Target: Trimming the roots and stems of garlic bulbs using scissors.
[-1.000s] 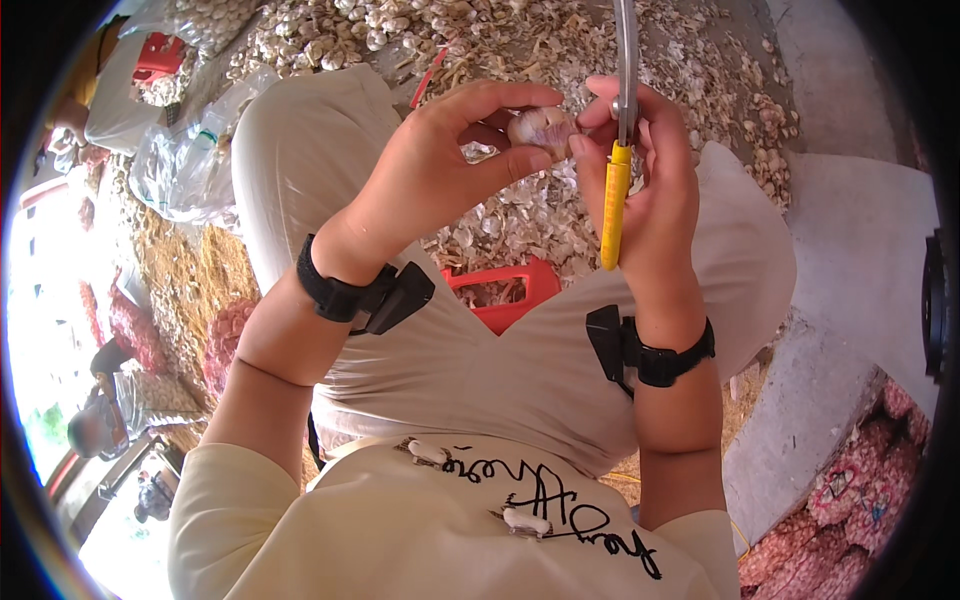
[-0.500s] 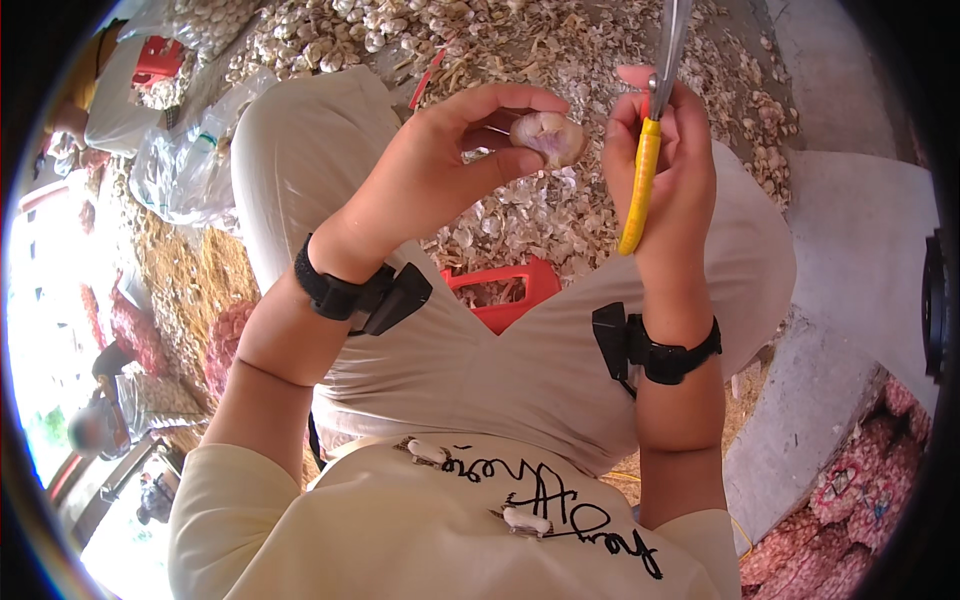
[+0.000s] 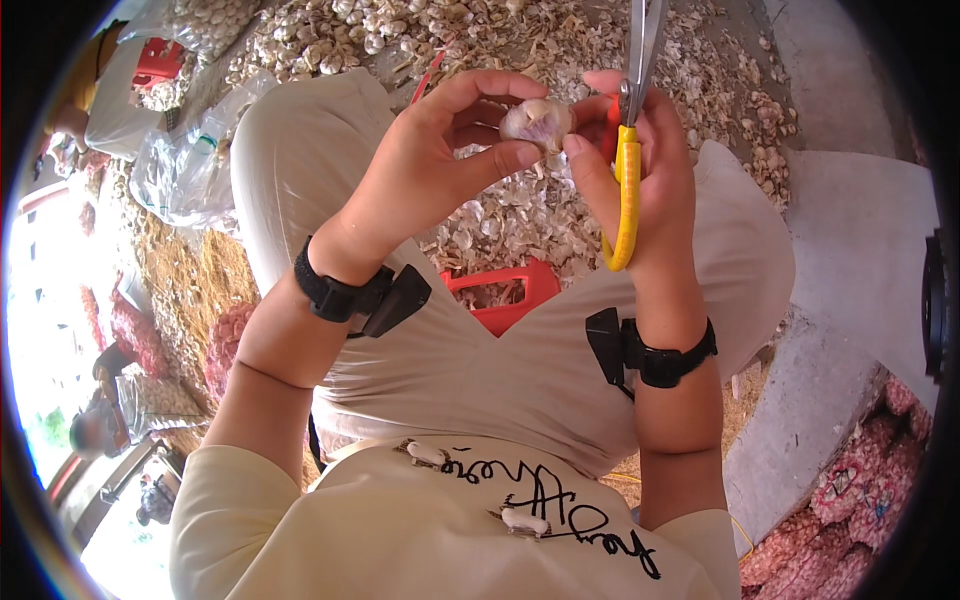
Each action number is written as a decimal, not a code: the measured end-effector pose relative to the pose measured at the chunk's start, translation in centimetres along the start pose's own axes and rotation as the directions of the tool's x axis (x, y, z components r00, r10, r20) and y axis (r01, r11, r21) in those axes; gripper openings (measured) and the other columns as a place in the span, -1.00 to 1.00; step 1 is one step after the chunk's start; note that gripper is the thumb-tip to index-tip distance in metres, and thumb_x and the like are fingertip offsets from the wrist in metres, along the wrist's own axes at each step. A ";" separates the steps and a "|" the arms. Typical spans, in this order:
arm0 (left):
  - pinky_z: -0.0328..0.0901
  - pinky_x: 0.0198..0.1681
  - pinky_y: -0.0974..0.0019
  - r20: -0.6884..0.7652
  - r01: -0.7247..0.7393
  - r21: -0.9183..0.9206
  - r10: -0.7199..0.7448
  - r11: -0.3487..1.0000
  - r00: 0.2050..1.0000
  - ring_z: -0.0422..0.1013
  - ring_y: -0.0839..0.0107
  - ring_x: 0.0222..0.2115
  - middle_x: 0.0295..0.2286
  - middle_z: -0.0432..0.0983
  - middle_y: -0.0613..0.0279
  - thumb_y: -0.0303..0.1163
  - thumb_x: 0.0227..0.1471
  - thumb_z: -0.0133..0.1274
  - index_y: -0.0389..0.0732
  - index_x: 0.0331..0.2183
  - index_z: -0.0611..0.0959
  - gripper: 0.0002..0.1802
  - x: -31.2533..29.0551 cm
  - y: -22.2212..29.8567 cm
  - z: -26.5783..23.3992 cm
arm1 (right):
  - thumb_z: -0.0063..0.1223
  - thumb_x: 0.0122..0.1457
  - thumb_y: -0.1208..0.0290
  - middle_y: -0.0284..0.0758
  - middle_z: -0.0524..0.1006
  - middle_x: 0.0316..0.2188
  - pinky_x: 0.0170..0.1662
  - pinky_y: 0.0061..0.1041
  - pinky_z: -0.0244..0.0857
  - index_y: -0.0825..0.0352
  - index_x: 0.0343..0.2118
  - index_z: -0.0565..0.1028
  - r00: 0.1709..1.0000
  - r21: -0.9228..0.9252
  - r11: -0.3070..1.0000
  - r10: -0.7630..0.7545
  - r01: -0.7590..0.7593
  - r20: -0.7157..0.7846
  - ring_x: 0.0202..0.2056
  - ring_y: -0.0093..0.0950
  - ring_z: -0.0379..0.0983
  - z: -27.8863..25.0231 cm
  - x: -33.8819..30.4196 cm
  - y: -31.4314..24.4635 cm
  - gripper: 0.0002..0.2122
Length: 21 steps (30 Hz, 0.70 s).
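A whitish-purple garlic bulb (image 3: 538, 124) is pinched between the thumb and fingers of my left hand (image 3: 455, 135). My right hand (image 3: 650, 185) grips a pair of scissors (image 3: 627, 180) with yellow and red handles, blades pointing up and away from me. The thumb of that hand touches or nearly touches the bulb's right side. Part of the scissors' red handle is hidden behind the fingers. Below both hands lies a thick layer of loose garlic skins (image 3: 525, 225).
Between my legs shows a red plastic piece with an opening (image 3: 545, 284). Several garlic bulbs (image 3: 370, 25) are heaped at the far side. A clear plastic bag (image 3: 175, 185) lies beside my left knee. Pink mesh sacks (image 3: 850, 500) are at lower right; another person (image 3: 105, 420) is far left.
My right hand has moved left with the scissors, bringing its thumb up to the bulb. The garlic has turned and shifted slightly left in my left hand.
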<state>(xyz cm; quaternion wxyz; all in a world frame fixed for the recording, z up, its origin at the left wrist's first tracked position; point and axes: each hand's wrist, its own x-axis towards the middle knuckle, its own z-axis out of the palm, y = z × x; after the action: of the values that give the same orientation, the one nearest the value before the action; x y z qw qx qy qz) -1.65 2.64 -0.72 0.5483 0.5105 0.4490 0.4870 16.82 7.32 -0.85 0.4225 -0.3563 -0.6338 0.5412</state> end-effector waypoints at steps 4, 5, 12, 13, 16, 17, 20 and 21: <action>0.28 0.00 0.39 0.000 -0.004 0.035 0.004 0.999 1.000 0.36 0.47 -0.08 -0.10 0.42 0.20 -0.59 0.02 0.09 -0.27 0.02 0.37 -0.50 0.0 0.0 0.0 | 0.10 0.03 0.57 -0.34 0.50 -0.34 -0.14 -0.59 0.34 0.30 -0.04 0.35 1.000 -0.046 0.998 -0.029 0.029 0.013 -0.28 -0.57 0.48 0.1 0.0 -0.3 -0.61; 0.27 0.00 0.39 -0.002 -0.001 0.033 0.001 0.999 1.000 0.36 0.47 -0.08 -0.11 0.42 0.20 -0.59 0.02 0.09 -0.27 0.02 0.37 -0.51 0.0 -0.1 0.0 | 0.09 0.03 0.57 -0.34 0.50 -0.34 -0.13 -0.58 0.34 0.30 -0.04 0.35 0.999 -0.071 0.997 -0.038 0.038 0.006 -0.28 -0.57 0.48 0.1 0.0 -0.4 -0.62; 0.27 0.00 0.40 0.027 0.030 0.028 -0.031 0.999 0.999 0.36 0.47 -0.08 -0.11 0.42 0.22 -0.57 0.03 0.09 -0.29 0.02 0.36 -0.51 -0.1 0.4 0.2 | 0.03 0.04 0.60 -0.34 0.49 -0.37 -0.22 -0.62 0.35 0.31 -0.05 0.35 0.996 -0.176 0.982 -0.074 0.064 -0.054 -0.32 -0.59 0.46 0.2 0.0 -0.1 -0.64; 0.31 -0.06 0.41 0.002 0.027 -0.032 -0.027 0.999 1.000 0.39 0.49 -0.12 -0.15 0.44 0.23 -0.56 0.02 0.11 -0.29 0.00 0.39 -0.52 0.0 0.3 0.3 | 0.03 0.04 0.60 -0.34 0.49 -0.37 -0.22 -0.62 0.35 0.31 -0.05 0.35 0.996 -0.174 0.983 -0.075 0.065 -0.052 -0.32 -0.59 0.46 0.2 0.0 -0.1 -0.64; 0.34 -0.11 0.43 -0.034 0.016 -0.097 -0.020 0.995 0.999 0.41 0.51 -0.16 -0.20 0.47 0.24 -0.56 0.01 0.12 -0.29 -0.01 0.41 -0.53 0.1 0.1 0.1 | 0.05 0.04 0.61 -0.37 0.48 -0.38 -0.29 -0.66 0.33 0.29 -0.04 0.33 0.998 -0.001 1.000 -0.029 0.029 -0.062 -0.35 -0.62 0.44 0.1 -0.1 -0.4 -0.63; 0.34 -0.10 0.43 -0.042 0.011 -0.105 -0.016 0.994 0.999 0.41 0.51 -0.16 -0.20 0.47 0.24 -0.56 0.01 0.12 -0.30 -0.01 0.41 -0.53 0.2 0.1 0.1 | 0.08 0.03 0.60 -0.38 0.48 -0.39 -0.29 -0.66 0.33 0.28 -0.04 0.33 0.998 0.017 0.999 -0.041 0.042 -0.052 -0.36 -0.62 0.43 0.0 0.0 -0.6 -0.61; 0.34 -0.12 0.43 -0.020 0.019 -0.098 -0.021 0.995 1.000 0.41 0.51 -0.17 -0.20 0.46 0.24 -0.55 0.01 0.13 -0.29 -0.01 0.41 -0.53 0.1 0.1 0.1 | 0.12 0.02 0.58 -0.38 0.47 -0.38 -0.29 -0.67 0.33 0.28 -0.04 0.33 0.997 0.029 0.997 -0.065 0.066 -0.034 -0.36 -0.63 0.43 0.1 0.1 -0.4 -0.60; 0.34 -0.12 0.43 -0.020 0.019 -0.098 -0.021 0.995 1.000 0.41 0.51 -0.17 -0.20 0.46 0.24 -0.55 0.01 0.13 -0.29 -0.01 0.41 -0.53 0.1 0.0 0.2 | 0.15 0.01 0.58 -0.38 0.48 -0.37 -0.29 -0.67 0.34 0.28 -0.04 0.34 0.997 0.023 0.997 -0.076 0.076 -0.025 -0.36 -0.62 0.44 0.1 0.2 -0.3 -0.59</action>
<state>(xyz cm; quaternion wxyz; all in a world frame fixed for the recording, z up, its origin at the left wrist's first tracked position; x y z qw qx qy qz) -1.48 2.67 -0.67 0.5726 0.4735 0.4353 0.5084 16.69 7.39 -0.51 0.4544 -0.3334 -0.6354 0.5279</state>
